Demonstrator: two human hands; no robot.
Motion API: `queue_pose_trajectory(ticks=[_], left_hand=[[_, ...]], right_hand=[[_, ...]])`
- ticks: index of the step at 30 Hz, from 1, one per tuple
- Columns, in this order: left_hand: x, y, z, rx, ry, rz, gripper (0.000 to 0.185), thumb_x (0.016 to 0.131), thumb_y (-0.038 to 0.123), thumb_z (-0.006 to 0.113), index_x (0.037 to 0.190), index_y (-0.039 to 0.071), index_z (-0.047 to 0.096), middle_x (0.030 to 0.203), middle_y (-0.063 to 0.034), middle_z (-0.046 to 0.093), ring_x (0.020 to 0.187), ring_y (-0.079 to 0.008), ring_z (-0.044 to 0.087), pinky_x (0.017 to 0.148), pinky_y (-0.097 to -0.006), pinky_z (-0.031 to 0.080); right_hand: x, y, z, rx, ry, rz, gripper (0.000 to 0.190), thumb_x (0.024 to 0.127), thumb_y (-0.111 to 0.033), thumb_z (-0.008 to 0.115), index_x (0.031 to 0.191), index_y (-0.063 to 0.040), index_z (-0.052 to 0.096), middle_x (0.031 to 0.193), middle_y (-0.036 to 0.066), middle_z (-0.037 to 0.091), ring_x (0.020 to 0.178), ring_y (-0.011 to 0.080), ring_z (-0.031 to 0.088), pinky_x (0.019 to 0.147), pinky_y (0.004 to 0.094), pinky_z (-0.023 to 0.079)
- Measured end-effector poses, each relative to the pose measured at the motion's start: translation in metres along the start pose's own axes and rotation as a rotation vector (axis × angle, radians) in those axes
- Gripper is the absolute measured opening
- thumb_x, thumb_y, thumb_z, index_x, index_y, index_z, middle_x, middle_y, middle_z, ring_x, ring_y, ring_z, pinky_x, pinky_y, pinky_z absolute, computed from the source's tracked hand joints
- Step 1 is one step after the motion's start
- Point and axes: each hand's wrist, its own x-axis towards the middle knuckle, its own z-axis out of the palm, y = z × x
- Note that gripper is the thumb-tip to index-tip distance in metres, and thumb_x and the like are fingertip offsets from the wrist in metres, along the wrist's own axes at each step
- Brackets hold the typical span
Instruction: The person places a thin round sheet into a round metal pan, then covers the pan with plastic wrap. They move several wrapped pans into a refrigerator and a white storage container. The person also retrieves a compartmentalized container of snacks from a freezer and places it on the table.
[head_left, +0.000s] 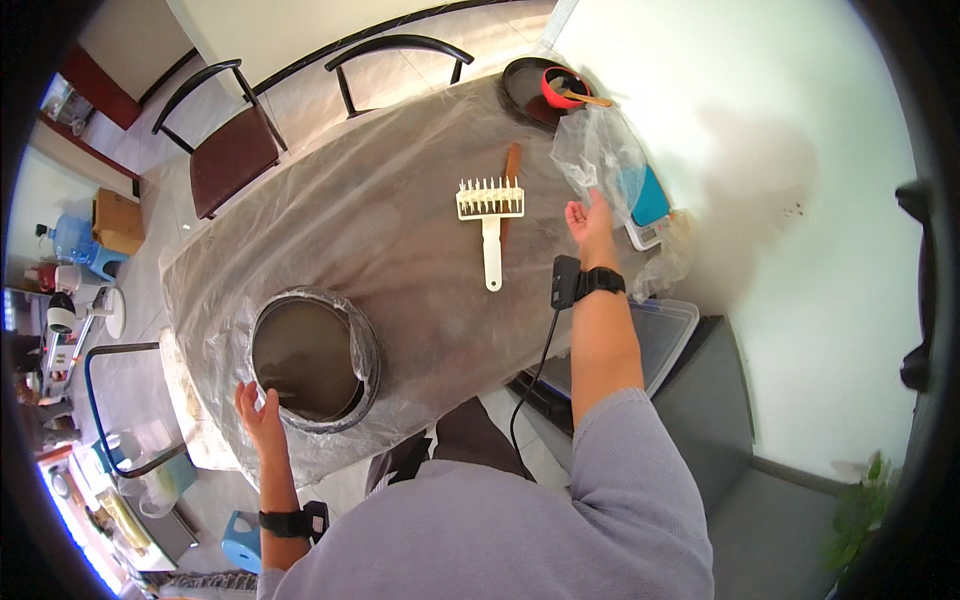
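My left hand (261, 421) has its fingers apart and holds nothing. It is at the near left rim of a round dark pan (304, 360); whether it touches the rim I cannot tell. Crumpled clear plastic film (363, 341) lies along the pan's right side. My right hand (592, 223), its fingers loosely bent and the thumb apart, is beside a clear plastic bag (592, 154) and a digital kitchen scale (646, 232) with a blue top. Contact with the bag is unclear. Left of this hand, a white dough docker (491, 247) lies across a brown wooden stick (513, 159).
Plastic sheeting (420, 300) covers the table. At its far right corner, a red bowl (555, 94) with a wooden-handled utensil (589, 98) rests on a round black tray (519, 82). Chairs (232, 157) stand beyond. A cable (525, 397) hangs from my right wrist; a lidded plastic box (667, 330) is below.
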Motion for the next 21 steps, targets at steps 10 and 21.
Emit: queue_pose_trajectory(ticks=[10, 21], left_hand=[[-0.009, 0.022, 0.014, 0.004, 0.016, -0.049, 0.035, 0.083, 0.006, 0.059, 0.116, 0.0, 0.049, 0.135, -0.0113, 0.031, 0.108, -0.0225, 0.047, 0.083, -0.0311, 0.047], [0.006, 0.042, 0.003, -0.24, -0.052, 0.099, 0.029, 0.083, 0.007, 0.059, 0.11, -0.001, 0.053, 0.129, -0.0106, 0.04, 0.102, -0.0198, 0.052, 0.08, -0.0304, 0.046]], right_hand=[[0.013, -0.049, 0.006, 0.013, 0.202, -0.629, 0.017, 0.081, -0.016, 0.061, 0.086, -0.001, 0.055, 0.082, 0.008, 0.056, 0.075, 0.0185, 0.054, 0.068, 0.0295, 0.044], [-0.235, -0.018, 0.015, -0.186, -0.386, -0.113, 0.029, 0.085, -0.015, 0.058, 0.109, -0.001, 0.057, 0.076, -0.001, 0.053, 0.064, 0.0071, 0.052, 0.049, 0.0199, 0.041]])
